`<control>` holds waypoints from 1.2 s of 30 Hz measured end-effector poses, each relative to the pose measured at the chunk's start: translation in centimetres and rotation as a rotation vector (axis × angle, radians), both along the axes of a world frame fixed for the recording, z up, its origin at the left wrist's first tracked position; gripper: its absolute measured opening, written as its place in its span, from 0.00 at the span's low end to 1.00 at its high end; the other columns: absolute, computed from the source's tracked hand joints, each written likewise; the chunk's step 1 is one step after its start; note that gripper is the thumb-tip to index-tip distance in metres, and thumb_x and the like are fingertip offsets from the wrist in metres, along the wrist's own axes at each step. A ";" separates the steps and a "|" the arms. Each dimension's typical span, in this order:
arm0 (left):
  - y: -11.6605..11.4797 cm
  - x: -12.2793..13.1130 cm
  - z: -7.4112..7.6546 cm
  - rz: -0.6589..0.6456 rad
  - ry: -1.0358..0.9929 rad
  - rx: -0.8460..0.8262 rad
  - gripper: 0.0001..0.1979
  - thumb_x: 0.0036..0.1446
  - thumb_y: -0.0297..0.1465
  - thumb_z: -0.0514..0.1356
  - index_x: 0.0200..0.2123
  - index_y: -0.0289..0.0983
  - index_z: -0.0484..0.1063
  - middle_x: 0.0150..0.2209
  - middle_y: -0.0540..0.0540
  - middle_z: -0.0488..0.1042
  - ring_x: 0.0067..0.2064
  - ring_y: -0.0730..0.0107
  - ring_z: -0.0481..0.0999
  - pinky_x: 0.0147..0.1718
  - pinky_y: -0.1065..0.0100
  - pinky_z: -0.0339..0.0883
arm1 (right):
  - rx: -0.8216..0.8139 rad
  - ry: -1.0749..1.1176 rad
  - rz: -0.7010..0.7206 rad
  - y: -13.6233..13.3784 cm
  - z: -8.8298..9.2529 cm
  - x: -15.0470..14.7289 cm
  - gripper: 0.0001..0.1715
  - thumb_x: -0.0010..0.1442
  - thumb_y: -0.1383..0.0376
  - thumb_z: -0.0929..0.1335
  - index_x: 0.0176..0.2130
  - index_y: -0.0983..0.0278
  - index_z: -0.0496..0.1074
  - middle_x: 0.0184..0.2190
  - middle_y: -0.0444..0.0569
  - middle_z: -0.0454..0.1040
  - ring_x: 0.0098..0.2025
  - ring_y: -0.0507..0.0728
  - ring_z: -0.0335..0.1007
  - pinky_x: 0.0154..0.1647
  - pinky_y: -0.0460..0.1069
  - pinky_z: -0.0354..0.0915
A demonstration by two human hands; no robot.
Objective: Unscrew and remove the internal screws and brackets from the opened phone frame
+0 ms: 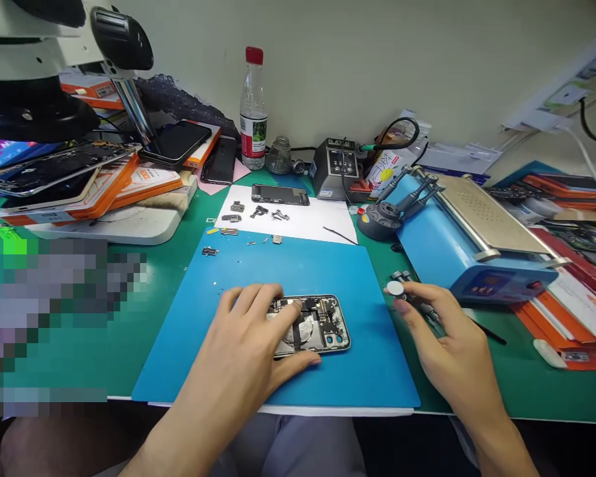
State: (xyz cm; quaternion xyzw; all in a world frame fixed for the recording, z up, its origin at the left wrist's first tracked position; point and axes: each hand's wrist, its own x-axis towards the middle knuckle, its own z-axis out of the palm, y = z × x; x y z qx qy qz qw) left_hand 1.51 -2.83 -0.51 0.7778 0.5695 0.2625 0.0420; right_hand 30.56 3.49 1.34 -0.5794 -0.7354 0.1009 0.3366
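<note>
An opened phone body [322,321] with bare circuitry lies on a blue mat [298,271]. My left hand [251,338] rests on its left part, fingers spread flat over it and thumb along its near edge. My right hand [437,331] is at the mat's right edge on the green table, with thumb and fingers around the screwdrivers [422,308] lying there. A small round white cap [395,288] shows at its fingertips. Small metal parts and screws [258,213] lie on a white sheet [322,222] behind the mat, next to a dark phone part [280,194].
A blue heating machine [467,245] stands right of the mat, a soldering station [334,169] and a water bottle [253,109] at the back. A microscope [54,59] and stacked phones and orange boxes [94,179] fill the left. More orange boxes [571,305] lie at the right.
</note>
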 end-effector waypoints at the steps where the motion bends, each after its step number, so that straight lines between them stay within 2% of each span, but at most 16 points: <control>1: 0.0 0.0 0.0 0.005 0.000 0.004 0.28 0.61 0.48 0.75 0.58 0.42 0.77 0.57 0.40 0.77 0.56 0.46 0.76 0.54 0.46 0.67 | -0.021 0.025 -0.008 -0.1 0.0 0.0 0.15 0.73 0.49 0.70 0.53 0.50 0.80 0.52 0.49 0.83 0.55 0.66 0.80 0.43 0.55 0.76; 3: -0.1 0.1 0.0 0.010 0.001 0.010 0.28 0.61 0.48 0.75 0.58 0.41 0.78 0.57 0.40 0.78 0.55 0.46 0.76 0.54 0.47 0.68 | -0.052 0.064 -0.014 -0.2 0.1 -0.1 0.16 0.73 0.47 0.70 0.53 0.50 0.80 0.51 0.49 0.84 0.55 0.66 0.81 0.55 0.60 0.75; 5: -0.1 0.1 0.1 0.008 0.004 0.003 0.28 0.61 0.49 0.75 0.57 0.41 0.78 0.57 0.40 0.78 0.55 0.46 0.76 0.54 0.47 0.69 | -0.075 0.094 -0.018 -0.2 0.1 -0.2 0.18 0.73 0.46 0.70 0.53 0.50 0.80 0.52 0.48 0.84 0.57 0.67 0.80 0.62 0.63 0.72; 10: -0.1 0.2 0.3 0.017 0.026 0.001 0.28 0.60 0.50 0.75 0.56 0.40 0.79 0.56 0.39 0.79 0.55 0.45 0.77 0.53 0.47 0.71 | -0.106 0.188 -0.061 -0.6 -0.1 -0.5 0.21 0.72 0.44 0.69 0.55 0.52 0.79 0.53 0.50 0.85 0.61 0.69 0.79 0.65 0.67 0.71; 13: -0.3 0.3 0.5 0.035 0.049 0.005 0.27 0.62 0.49 0.73 0.57 0.40 0.79 0.57 0.38 0.79 0.54 0.44 0.78 0.52 0.46 0.71 | -0.048 0.255 -0.051 -0.8 0.2 -1.0 0.20 0.72 0.47 0.70 0.54 0.54 0.77 0.51 0.51 0.85 0.60 0.67 0.81 0.66 0.67 0.72; 17: -0.7 0.5 0.7 0.044 0.043 -0.003 0.26 0.67 0.50 0.69 0.59 0.40 0.79 0.58 0.39 0.79 0.56 0.46 0.77 0.55 0.47 0.71 | 0.116 0.370 -0.071 -0.3 1.7 -2.9 0.18 0.66 0.52 0.75 0.50 0.55 0.70 0.46 0.53 0.85 0.50 0.66 0.85 0.57 0.66 0.78; 19: -0.8 0.5 0.7 0.043 0.024 -0.014 0.26 0.68 0.52 0.67 0.60 0.41 0.78 0.59 0.40 0.78 0.58 0.48 0.76 0.56 0.47 0.71 | 0.175 0.417 -0.069 0.4 2.4 -4.2 0.23 0.62 0.56 0.77 0.51 0.56 0.69 0.44 0.53 0.85 0.45 0.66 0.86 0.54 0.66 0.79; 22: -0.7 0.4 0.7 0.052 0.009 -0.035 0.25 0.69 0.51 0.66 0.59 0.41 0.78 0.59 0.41 0.77 0.59 0.48 0.76 0.58 0.47 0.71 | 0.090 0.372 0.061 1.5 2.7 -5.8 0.31 0.61 0.56 0.77 0.59 0.55 0.66 0.41 0.51 0.85 0.44 0.66 0.87 0.49 0.64 0.81; 24: -0.6 0.4 0.7 0.053 0.001 -0.037 0.25 0.69 0.51 0.66 0.59 0.40 0.78 0.59 0.40 0.77 0.60 0.48 0.75 0.59 0.47 0.70 | 0.060 0.284 0.075 2.1 2.3 -6.2 0.39 0.64 0.55 0.74 0.68 0.53 0.61 0.43 0.50 0.84 0.45 0.64 0.86 0.50 0.63 0.81; 26: -0.5 0.5 0.6 0.050 -0.011 -0.029 0.25 0.70 0.50 0.66 0.59 0.40 0.77 0.59 0.40 0.77 0.60 0.48 0.75 0.61 0.47 0.70 | 0.054 0.188 0.050 2.3 1.9 -6.1 0.39 0.67 0.53 0.71 0.72 0.51 0.60 0.45 0.49 0.84 0.46 0.63 0.86 0.50 0.62 0.80; 29: -0.5 0.6 0.4 0.043 -0.020 -0.014 0.25 0.71 0.51 0.65 0.60 0.39 0.76 0.59 0.40 0.77 0.60 0.48 0.75 0.61 0.47 0.70 | 0.063 -0.002 -0.025 2.5 1.9 -5.1 0.32 0.68 0.48 0.69 0.67 0.50 0.68 0.45 0.49 0.85 0.46 0.65 0.86 0.39 0.57 0.79; 31: -0.5 0.6 0.3 0.046 -0.019 -0.005 0.25 0.72 0.50 0.64 0.60 0.39 0.76 0.60 0.40 0.77 0.60 0.47 0.75 0.60 0.47 0.71 | 0.072 -0.097 -0.057 2.7 2.2 -4.7 0.32 0.64 0.46 0.70 0.64 0.51 0.71 0.41 0.49 0.86 0.44 0.66 0.86 0.34 0.56 0.76; 33: -0.6 0.6 0.3 0.052 -0.021 0.001 0.24 0.72 0.51 0.63 0.60 0.39 0.76 0.60 0.40 0.76 0.60 0.47 0.75 0.60 0.47 0.71 | 0.054 -0.054 -0.029 3.2 2.7 -4.7 0.34 0.61 0.45 0.72 0.62 0.52 0.71 0.38 0.49 0.85 0.41 0.67 0.85 0.32 0.57 0.76; 36: -0.6 0.6 0.3 0.054 -0.029 0.004 0.25 0.71 0.52 0.64 0.59 0.40 0.76 0.59 0.41 0.77 0.60 0.47 0.75 0.60 0.47 0.71 | 0.025 0.198 0.055 4.4 3.7 -6.0 0.36 0.58 0.49 0.75 0.61 0.54 0.68 0.40 0.50 0.85 0.33 0.63 0.83 0.30 0.57 0.79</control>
